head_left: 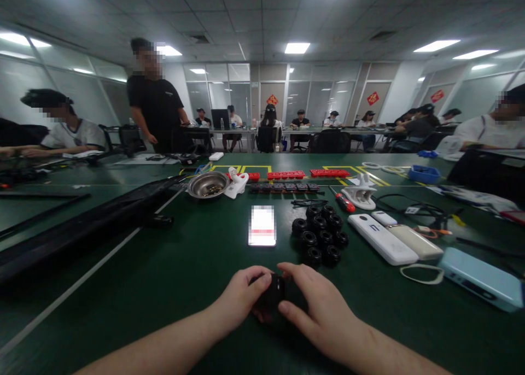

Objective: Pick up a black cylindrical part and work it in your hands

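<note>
A big green table fills most of the view. Other people sit around its far edge, and one person in a black shirt stands at about 10 o'clock.

A long black bar lies across the table at 9 o'clock. A light blue box lies flat at 3 o'clock. Just beside it, toward the middle, lie a long white power bank and a beige one, side by side and touching.

A shiny metal bowl sits at 11 o'clock with small bits inside. A phone with a lit screen lies flat at 12 o'clock, well apart from the hands. Right of the phone is a bunch of small black wheels, packed close together.

The left hand and the right hand meet at 6 o'clock, near the close edge of the table. Between them is a small black part. The fingers of the left hand curl narrow around its left side and hold it. The fingers of the right hand bend over its right side and touch it. Whether the part rests on the table or is lifted just off it cannot be told.
</note>
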A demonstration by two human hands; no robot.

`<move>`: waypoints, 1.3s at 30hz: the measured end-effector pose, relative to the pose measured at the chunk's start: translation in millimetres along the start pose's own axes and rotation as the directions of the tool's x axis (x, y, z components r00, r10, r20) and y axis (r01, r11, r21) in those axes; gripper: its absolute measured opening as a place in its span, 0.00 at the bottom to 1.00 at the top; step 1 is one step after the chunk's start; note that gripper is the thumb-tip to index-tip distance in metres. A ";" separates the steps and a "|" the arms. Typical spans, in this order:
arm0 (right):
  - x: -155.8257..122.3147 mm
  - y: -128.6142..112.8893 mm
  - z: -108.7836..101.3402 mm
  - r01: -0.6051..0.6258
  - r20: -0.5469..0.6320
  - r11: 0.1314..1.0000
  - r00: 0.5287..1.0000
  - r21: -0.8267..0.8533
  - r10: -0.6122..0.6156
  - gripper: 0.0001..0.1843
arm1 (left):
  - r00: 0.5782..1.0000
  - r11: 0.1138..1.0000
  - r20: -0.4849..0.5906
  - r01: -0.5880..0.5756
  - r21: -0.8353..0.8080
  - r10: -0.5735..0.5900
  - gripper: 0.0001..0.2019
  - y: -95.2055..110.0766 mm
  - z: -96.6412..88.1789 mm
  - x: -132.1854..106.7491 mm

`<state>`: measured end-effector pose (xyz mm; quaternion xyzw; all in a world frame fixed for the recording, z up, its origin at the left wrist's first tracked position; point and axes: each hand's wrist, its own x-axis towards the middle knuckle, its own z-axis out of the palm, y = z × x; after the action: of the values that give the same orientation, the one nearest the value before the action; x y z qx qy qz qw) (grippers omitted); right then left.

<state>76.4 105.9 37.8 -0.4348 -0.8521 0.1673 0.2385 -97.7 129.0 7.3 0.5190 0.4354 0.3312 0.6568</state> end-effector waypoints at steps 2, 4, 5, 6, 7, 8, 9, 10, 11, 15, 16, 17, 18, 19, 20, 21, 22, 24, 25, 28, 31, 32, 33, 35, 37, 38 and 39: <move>1.2 0.7 0.1 -0.043 0.031 0.999 0.999 -0.010 0.043 0.15 | 1.000 1.000 0.009 0.020 0.009 -0.020 0.22 2.5 0.6 -0.8; 2.4 1.6 1.0 -0.023 0.047 1.000 0.999 -0.015 0.024 0.12 | 0.999 0.999 0.018 0.035 0.013 -0.035 0.23 5.0 1.0 -1.1; 2.8 2.1 1.6 0.009 0.043 1.000 0.999 -0.011 -0.008 0.12 | 0.999 0.999 0.019 0.040 0.012 -0.040 0.23 5.9 1.2 -0.9; 3.0 2.3 2.1 0.050 0.036 0.999 0.998 -0.006 -0.050 0.14 | 0.999 0.999 0.018 0.043 0.008 -0.043 0.24 6.3 1.2 -0.6; 3.0 2.4 2.5 0.090 0.025 0.996 0.996 -0.003 -0.090 0.16 | 0.999 0.999 0.015 0.044 0.000 -0.044 0.25 6.1 1.1 -0.2; 2.9 2.3 2.5 0.125 0.014 0.992 0.992 -0.004 -0.124 0.18 | 0.999 0.999 0.010 0.041 -0.009 -0.041 0.25 5.4 0.9 0.3; 2.6 2.0 2.3 0.145 0.000 0.989 0.989 -0.009 -0.145 0.20 | 0.999 0.999 0.005 0.037 -0.019 -0.037 0.26 4.3 0.7 0.8; 2.3 1.5 1.8 0.147 -0.015 0.989 0.989 -0.016 -0.148 0.21 | 1.000 0.999 -0.001 0.030 -0.028 -0.030 0.25 3.1 0.5 1.3; 2.0 1.0 1.1 0.137 -0.028 0.990 0.990 -0.023 -0.137 0.22 | 1.000 0.999 -0.005 0.025 -0.033 -0.025 0.25 1.9 0.3 1.7; 1.4 -0.5 -0.8 0.031 -0.041 0.999 0.999 -0.028 -0.032 0.22 | 1.000 1.000 -0.015 0.015 -0.024 -0.016 0.23 0.8 0.9 1.9; 1.5 -0.4 -0.5 0.021 -0.029 0.999 0.999 -0.035 -0.022 0.19 | 1.000 1.000 -0.014 0.018 -0.014 -0.018 0.23 1.5 1.3 1.8; 1.7 -0.1 0.2 0.024 -0.022 0.999 0.999 -0.044 -0.025 0.17 | 1.000 1.000 -0.014 0.022 -0.004 -0.023 0.23 2.4 1.6 1.7; 1.9 0.4 1.2 0.041 -0.018 0.998 0.999 -0.053 -0.042 0.15 | 1.000 1.000 -0.014 0.028 0.005 -0.028 0.23 3.2 1.8 1.7; 2.0 0.8 2.3 0.071 -0.019 0.996 0.997 -0.060 -0.072 0.14 | 0.999 0.999 -0.012 0.034 0.011 -0.034 0.23 3.8 1.8 1.8; 2.0 1.2 3.4 0.106 -0.027 0.992 0.994 -0.064 -0.108 0.14 | 0.999 0.999 -0.009 0.040 0.012 -0.040 0.23 4.2 1.6 2.0; 1.7 1.2 4.2 0.142 -0.037 0.988 0.989 -0.067 -0.145 0.15 | 0.999 0.999 -0.005 0.045 0.012 -0.045 0.23 4.1 1.4 2.2; 1.3 0.9 4.7 0.172 -0.044 0.983 0.983 -0.070 -0.176 0.16 | 0.999 0.999 0.001 0.048 0.011 -0.048 0.23 3.9 1.1 2.4; 0.1 -0.5 4.4 0.197 -0.059 0.978 0.978 -0.069 -0.201 0.18 | 0.999 0.999 0.009 0.048 0.006 -0.048 0.23 3.1 0.7 2.5; -0.4 -1.4 3.7 0.185 -0.070 0.981 0.979 -0.065 -0.189 0.18 | 0.999 0.999 0.005 0.041 0.004 -0.041 0.23 3.0 0.8 2.2; -0.4 -2.1 1.3 0.050 -0.088 0.998 0.995 -0.034 -0.053 0.21 | 0.999 0.999 -0.022 0.035 0.005 -0.035 0.23 4.9 2.1 0.0; 1.8 0.7 1.6 -0.087 -0.011 0.995 0.996 -0.037 0.087 0.14 | 0.998 0.998 -0.030 0.055 0.021 -0.054 0.23 9.1 3.8 -2.6; 2.6 1.9 2.5 -0.100 0.026 0.994 0.995 -0.050 0.101 0.12 | 0.998 0.998 -0.024 0.060 0.023 -0.059 0.23 10.2 4.0 -3.0; 3.2 2.9 3.6 -0.096 0.054 0.993 0.994 -0.062 0.100 0.11 | 0.998 0.998 -0.017 0.063 0.022 -0.063 0.23 11.0 3.9 -3.0; 3.7 4.0 5.9 -0.059 0.066 0.995 0.996 -0.078 0.064 0.10 | 0.997 0.997 -0.003 0.071 0.011 -0.071 0.23 11.2 3.1 -2.2; 3.1 3.5 6.8 -0.009 0.043 0.997 0.999 -0.074 0.012 0.15 | 0.997 0.997 0.016 0.075 -0.006 -0.075 0.24 9.8 1.9 -0.9; 2.7 2.7 6.5 0.016 0.033 0.998 0.999 -0.067 -0.014 0.17 | 0.997 0.997 0.024 0.073 -0.016 -0.073 0.25 8.8 1.3 -0.4; 2.1 1.6 5.7 0.036 0.025 0.997 0.999 -0.061 -0.035 0.19 | 0.997 0.997 0.029 0.069 -0.024 -0.068 0.24 7.7 0.9 -0.1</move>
<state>73.2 108.1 32.9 -0.4247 -0.8673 0.1418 0.2176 -96.8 130.4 14.9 0.5000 0.4394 0.3065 0.6804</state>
